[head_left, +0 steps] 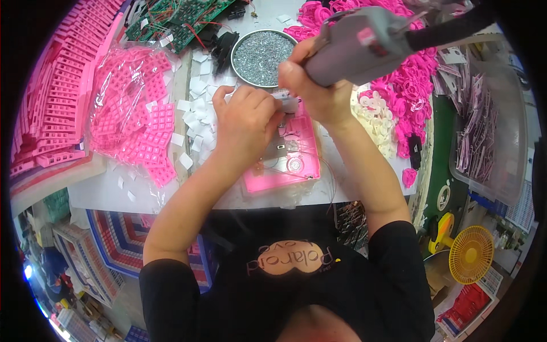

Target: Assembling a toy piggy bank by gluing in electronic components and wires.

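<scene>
A grey electric screwdriver (359,48) is gripped in my right hand (322,94), its body tilted over the far half of the bench. Under my hands lies an open pink plastic casing (305,157) with a round speaker-like ring, a grey plate and thin wires inside. My left hand (245,121) rests over its far left part, fingers curled in and pressed together beside a small pale piece (289,106). What those fingertips hold is mostly hidden. The screwdriver's tip cannot be seen behind my right hand.
A round tin of small screws (263,58) stands beyond my left hand. White paper squares (199,122) lie left of it, near bagged pink keypads (134,108). Pink parts (413,97) and cream pieces (373,119) are heaped right; green circuit boards (176,20) lie at far left.
</scene>
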Action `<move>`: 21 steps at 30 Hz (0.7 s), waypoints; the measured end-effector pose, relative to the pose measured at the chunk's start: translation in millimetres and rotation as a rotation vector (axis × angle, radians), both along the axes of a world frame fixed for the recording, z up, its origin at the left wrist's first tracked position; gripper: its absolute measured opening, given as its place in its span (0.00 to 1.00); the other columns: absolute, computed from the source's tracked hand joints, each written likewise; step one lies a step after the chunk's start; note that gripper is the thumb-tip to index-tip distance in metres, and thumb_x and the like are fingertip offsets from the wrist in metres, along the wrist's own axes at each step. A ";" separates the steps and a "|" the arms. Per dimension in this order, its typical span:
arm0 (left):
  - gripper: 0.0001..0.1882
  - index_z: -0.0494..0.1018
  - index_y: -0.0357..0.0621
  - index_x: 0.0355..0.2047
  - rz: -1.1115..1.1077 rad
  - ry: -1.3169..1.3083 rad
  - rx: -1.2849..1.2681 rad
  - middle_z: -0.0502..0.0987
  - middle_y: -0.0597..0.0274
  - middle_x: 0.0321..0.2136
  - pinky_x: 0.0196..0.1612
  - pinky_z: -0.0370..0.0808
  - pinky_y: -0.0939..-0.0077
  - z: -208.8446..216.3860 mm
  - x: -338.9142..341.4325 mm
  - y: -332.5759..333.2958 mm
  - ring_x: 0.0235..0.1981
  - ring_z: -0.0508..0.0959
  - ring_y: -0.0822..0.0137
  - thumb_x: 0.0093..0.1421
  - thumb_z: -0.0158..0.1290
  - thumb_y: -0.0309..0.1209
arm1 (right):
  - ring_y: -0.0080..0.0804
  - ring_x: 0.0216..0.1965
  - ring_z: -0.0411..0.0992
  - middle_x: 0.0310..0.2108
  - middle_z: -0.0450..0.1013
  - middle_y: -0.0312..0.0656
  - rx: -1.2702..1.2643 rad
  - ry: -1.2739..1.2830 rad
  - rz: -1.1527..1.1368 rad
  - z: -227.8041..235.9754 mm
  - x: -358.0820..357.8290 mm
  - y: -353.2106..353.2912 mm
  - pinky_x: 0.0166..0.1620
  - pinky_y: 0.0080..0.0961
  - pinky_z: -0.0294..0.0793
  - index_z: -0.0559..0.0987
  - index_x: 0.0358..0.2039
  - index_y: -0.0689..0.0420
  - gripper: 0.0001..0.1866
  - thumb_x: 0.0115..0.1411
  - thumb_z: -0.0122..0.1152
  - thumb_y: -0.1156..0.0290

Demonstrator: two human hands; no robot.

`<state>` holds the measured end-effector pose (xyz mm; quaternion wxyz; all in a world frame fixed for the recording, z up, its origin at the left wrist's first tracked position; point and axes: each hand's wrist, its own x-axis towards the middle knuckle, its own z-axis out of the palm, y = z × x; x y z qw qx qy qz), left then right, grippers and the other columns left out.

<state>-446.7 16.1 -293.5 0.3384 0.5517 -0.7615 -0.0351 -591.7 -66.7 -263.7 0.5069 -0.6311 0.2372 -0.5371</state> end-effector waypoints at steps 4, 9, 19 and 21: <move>0.14 0.76 0.47 0.38 -0.032 0.000 0.054 0.77 0.66 0.33 0.54 0.59 0.56 0.8 1.6 -5.2 0.41 0.76 0.61 0.52 0.65 0.32 | 0.17 0.27 0.71 0.29 0.72 0.32 0.030 -0.080 0.031 -9.2 3.6 -0.9 0.29 0.16 0.71 0.75 0.35 0.57 0.10 0.57 0.67 0.84; 0.22 0.74 0.44 0.47 -0.142 0.037 0.119 0.78 0.59 0.38 0.52 0.66 0.54 -6.1 8.7 -18.8 0.44 0.76 0.53 0.52 0.65 0.32 | 0.27 0.36 0.75 0.35 0.75 0.39 0.073 0.032 0.210 3.2 -11.7 -20.0 0.38 0.28 0.77 0.74 0.45 0.60 0.15 0.65 0.61 0.63; 0.18 0.72 0.38 0.45 -0.052 0.155 0.410 0.78 0.50 0.48 0.57 0.71 0.60 121.9 120.3 99.5 0.52 0.77 0.52 0.53 0.59 0.19 | 0.45 0.33 0.80 0.31 0.82 0.44 -0.187 1.357 -0.541 -31.3 -117.8 -109.8 0.39 0.43 0.79 0.84 0.33 0.54 0.19 0.58 0.64 0.50; 0.22 0.74 0.37 0.46 -0.053 -0.052 0.577 0.78 0.46 0.47 0.54 0.74 0.61 128.4 150.0 133.9 0.50 0.78 0.46 0.49 0.61 0.20 | 0.48 0.34 0.80 0.30 0.81 0.46 -0.253 1.328 -0.605 -46.9 -115.2 -114.7 0.39 0.43 0.78 0.83 0.32 0.54 0.16 0.56 0.65 0.53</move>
